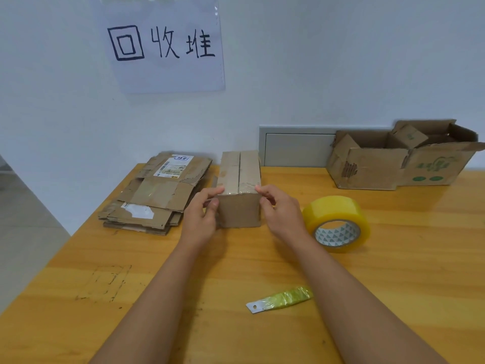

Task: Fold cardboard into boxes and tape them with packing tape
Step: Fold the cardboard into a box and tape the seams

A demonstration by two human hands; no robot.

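Box: a small folded cardboard box [239, 190] stands mid-worktop, its two top flaps meeting along a centre seam that runs away from the person.
Tape on box: a clear strip crosses the near end of the top, over the seam; how far it runs down the sides cannot be told.
Left hand: the left hand [203, 215] is pinching at the box's near-left top corner, thumb and fingers curled onto the edge.
Right hand: the right hand [278, 210] mirrors it on the near-right corner, fingers curled, pressing the edge there.
Step, as it looks: smoothing the tape ends down over the two corners.
Doing it well: press from the seam outward so no air stays under the strip, and squeeze evenly from both sides so the flaps remain butted and the box stays put.
Watch for: an uneven squeeze could open the seam or crease the tape.
Tape roll: the yellow roll [337, 223] rests just right of the right hand, within reach for another strip.
Cutter: a blade wrapped in yellow-green film [280, 299] lies nearer the person, apart from both arms.
Flat stock: a stack of flattened cartons [157, 195] waits left of the box.
Big carton: an open carton [393, 161] at the far right holds smaller boxes.
Worktop: pale wood [393, 285].
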